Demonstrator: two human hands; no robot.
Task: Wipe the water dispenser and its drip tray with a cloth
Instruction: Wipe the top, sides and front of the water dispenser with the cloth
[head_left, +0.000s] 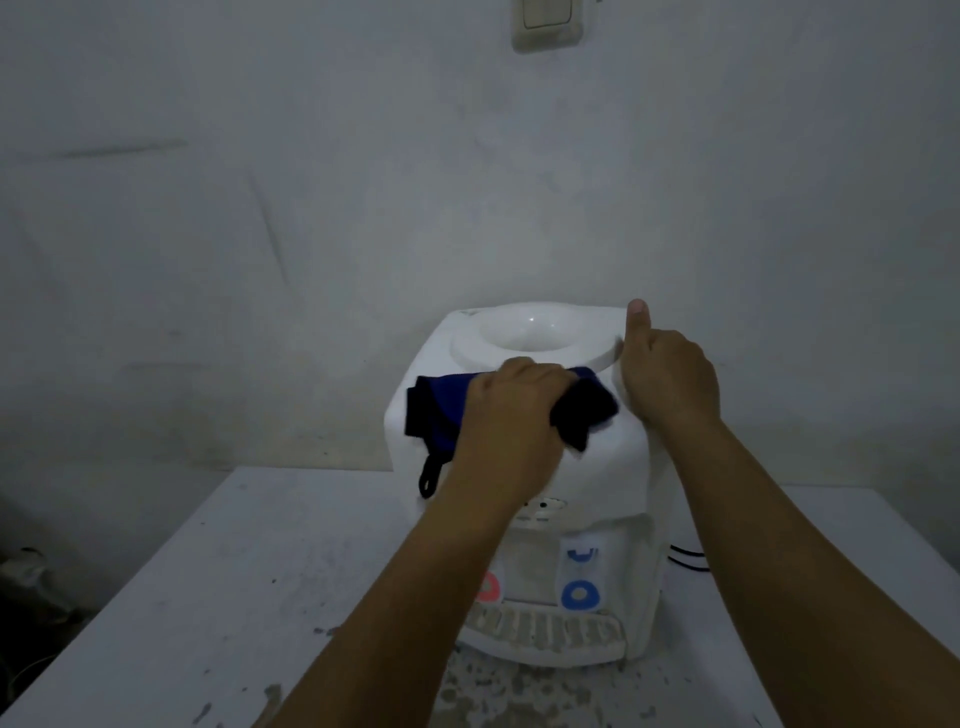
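Observation:
A white tabletop water dispenser stands on a worn white table, its round bottle well on top uncovered. My left hand presses a dark blue cloth against the dispenser's upper front edge, fingers curled over the fabric; a loop of the cloth hangs down at the left. My right hand grips the dispenser's top right corner, thumb pointing up along the top. Below are a red tap lever, a blue tap lever and the slatted drip tray, partly hidden by my left forearm.
A grey wall rises right behind the dispenser, with a light switch high up. A black cable runs off to the right of the dispenser. The table's paint is chipped in front of the drip tray. Dark clutter sits on the floor at left.

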